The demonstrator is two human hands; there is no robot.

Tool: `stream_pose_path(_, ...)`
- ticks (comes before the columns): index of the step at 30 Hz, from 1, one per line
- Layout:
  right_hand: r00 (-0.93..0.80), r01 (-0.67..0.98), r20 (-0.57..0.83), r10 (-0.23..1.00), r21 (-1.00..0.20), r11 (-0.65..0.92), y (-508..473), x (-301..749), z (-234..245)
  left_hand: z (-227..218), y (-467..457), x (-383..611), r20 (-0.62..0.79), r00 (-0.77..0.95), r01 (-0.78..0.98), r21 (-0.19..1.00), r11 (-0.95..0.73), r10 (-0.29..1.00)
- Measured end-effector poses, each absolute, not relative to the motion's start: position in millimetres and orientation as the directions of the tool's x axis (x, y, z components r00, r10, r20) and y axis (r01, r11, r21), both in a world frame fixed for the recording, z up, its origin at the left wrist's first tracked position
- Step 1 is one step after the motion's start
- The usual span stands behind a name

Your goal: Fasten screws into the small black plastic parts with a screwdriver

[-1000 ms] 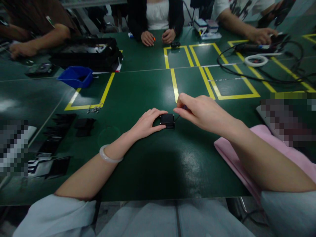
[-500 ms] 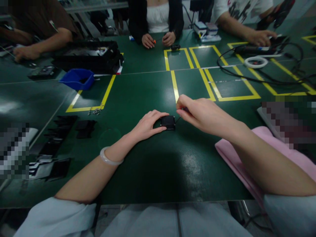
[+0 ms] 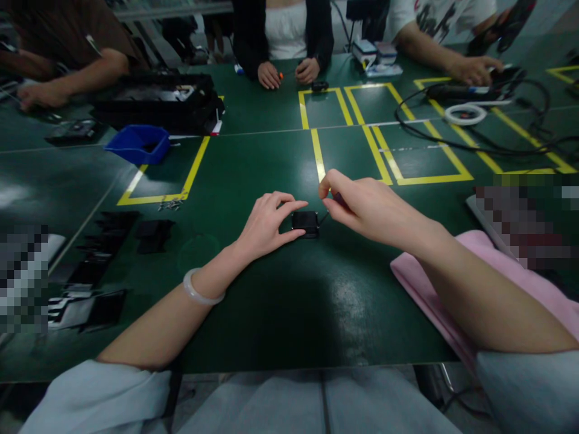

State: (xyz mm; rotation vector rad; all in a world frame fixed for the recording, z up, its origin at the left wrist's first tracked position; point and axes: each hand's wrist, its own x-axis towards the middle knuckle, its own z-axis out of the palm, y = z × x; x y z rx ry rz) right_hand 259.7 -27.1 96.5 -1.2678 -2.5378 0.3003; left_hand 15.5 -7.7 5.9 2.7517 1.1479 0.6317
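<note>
A small black box (image 3: 305, 223) with shiny metal bits at its corners lies on the green table in front of me. My left hand (image 3: 271, 224) is around its left side, fingers apart; the thumb touches the near edge and the index finger hovers just off the far edge. To the right, my right hand (image 3: 357, 208) pinches a thin dark-shafted tool (image 3: 324, 217), perhaps a small screwdriver. Its shaft slants down to the box's right side; most of the handle is hidden in the fingers, and whether the tip touches cannot be made out.
Loose screws (image 3: 170, 204) lie by a blue bin (image 3: 140, 144) at left, with black parts (image 3: 154, 235) nearer me. A pink cloth (image 3: 434, 283) is under my right forearm. Black cables (image 3: 452, 137) coil at right. Co-workers' hands (image 3: 269, 75) are across the table.
My left index finger has lifted off the far edge of the box. My right hand has barely moved and keeps the tool at the box's right side. The view shifts slightly.
</note>
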Motion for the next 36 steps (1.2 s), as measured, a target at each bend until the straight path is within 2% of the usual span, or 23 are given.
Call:
stream_pose_path(2, -0.575, 0.739, 0.167, 0.801, -0.314, 0.596, -28, 260, 96, 12, -12, 20, 0.345, 0.648, 0.666, 0.177, -0.725, 0.679)
stream_pose_path(14, -0.642, 0.719, 0.078, 0.763, -0.284, 0.634, -32, 262, 107, 38, -14, 63, 0.101, 0.742, 0.665, 0.006, -0.747, 0.662)
stream_pose_path(20, -0.705, 0.655, 0.079, 0.705, -0.31, 0.69, -33, 263, 110, 47, -15, 76, 0.019, 0.719, 0.695, -0.035, -0.718, 0.695)
stream_pose_path(25, -0.671, 0.704, 0.062, 0.739, -0.256, 0.662, -32, 262, 107, 48, -16, 83, 0.011, 0.679, 0.734, -0.041, -0.678, 0.734)
stream_pose_path(32, -0.672, 0.717, 0.042, 0.739, -0.215, 0.664, -33, 265, 111, 50, -10, 86, -0.085, 0.741, 0.665, -0.041, -0.745, 0.666)
stream_pose_path(36, -0.689, 0.705, 0.023, 0.725, -0.212, 0.677, -34, 266, 114, 45, -6, 83, -0.073, 0.756, 0.651, -0.02, -0.759, 0.65)
